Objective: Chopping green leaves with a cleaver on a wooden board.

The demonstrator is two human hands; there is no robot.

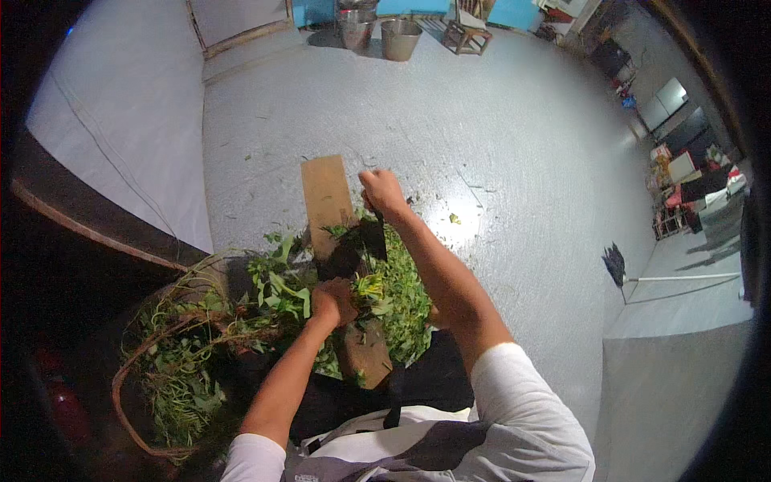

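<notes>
A long wooden board (pixel 328 187) runs away from me across a heap of greens. My left hand (pixel 333 303) presses a bunch of leafy stems (pixel 368 287) against the board, the cut ends showing on its right side. Above the board's right edge, my right hand (pixel 384 191) is closed round the handle of a knife with a broad dark blade (pixel 374 238). The blade points down towards me, a short way beyond the bunch. Chopped green leaves (pixel 406 295) lie heaped to the right of the board. Uncut leafy stems (pixel 280 277) lie to its left.
A woven basket (pixel 123 385) full of leafy vines stands at my left. Leaf scraps (pixel 455 218) dot the grey floor. Metal buckets (pixel 400 41) and a wooden chair (pixel 467 36) stand at the far wall. A dark-bristled broom (pixel 614 265) lies at the right.
</notes>
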